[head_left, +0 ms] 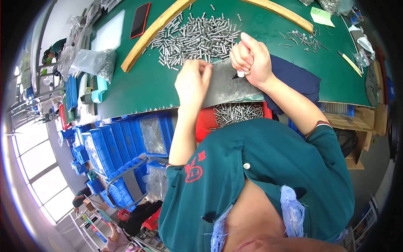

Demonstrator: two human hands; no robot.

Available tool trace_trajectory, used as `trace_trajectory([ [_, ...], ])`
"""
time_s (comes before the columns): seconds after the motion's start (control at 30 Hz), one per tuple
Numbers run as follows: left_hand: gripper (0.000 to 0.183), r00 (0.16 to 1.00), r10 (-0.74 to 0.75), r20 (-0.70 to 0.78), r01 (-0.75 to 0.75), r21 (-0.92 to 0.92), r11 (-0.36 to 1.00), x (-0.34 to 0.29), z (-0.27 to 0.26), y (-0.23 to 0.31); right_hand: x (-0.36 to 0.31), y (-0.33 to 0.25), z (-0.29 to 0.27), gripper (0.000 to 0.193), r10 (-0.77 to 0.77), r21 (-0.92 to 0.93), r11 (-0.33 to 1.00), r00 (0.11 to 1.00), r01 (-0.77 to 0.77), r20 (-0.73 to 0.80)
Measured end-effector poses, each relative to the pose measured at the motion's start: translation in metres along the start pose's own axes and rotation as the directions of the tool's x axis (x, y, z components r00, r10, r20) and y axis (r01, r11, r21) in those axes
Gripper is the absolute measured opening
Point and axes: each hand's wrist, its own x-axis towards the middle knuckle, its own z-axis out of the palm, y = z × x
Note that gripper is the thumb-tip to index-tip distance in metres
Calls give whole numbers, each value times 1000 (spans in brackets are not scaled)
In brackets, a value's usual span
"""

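Note:
A heap of small silvery metal pins (197, 38) lies on the green table. My left hand (192, 82) is at the heap's near edge, fingers curled and thumb close to them; anything between the fingertips is hidden. To its right, my right hand (255, 61) is closed in a fist around a small tool (240, 74) with a white handle and a dark pointed tip. Its kind I cannot make out. Below the hands, a worn grey sheet (224, 86) covers the table's front edge. A red basket (205, 122) under that edge contains more pins (239, 114).
Two wooden strips (145, 44) (285, 14) flank the heap. Thin curled metal bits (304, 40) and a light-handled tool (350, 63) lie right. Dark blue cloth (294, 80) is beside my right forearm. A phone (140, 20) lies left; blue bins (109, 147) stand below.

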Motion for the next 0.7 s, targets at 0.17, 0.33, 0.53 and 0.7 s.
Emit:
trace_trajectory([
  [0.17,10,989,97,111,-90,-68,994,-30,7,11,-3,2,-1,50,11,6,1000,996,-12,86],
  [0.33,11,988,29,154,0,-185,983,-32,8,11,-4,3,-3,50,-16,20,1000,994,14,106],
  [0.53,12,979,34,200,-1,-159,987,-29,6,10,-5,1,-3,50,-43,83,996,995,35,92],
  [0.7,13,977,38,208,-2,-170,985,-26,6,9,-5,3,-3,49,-61,42,998,991,56,123],
])
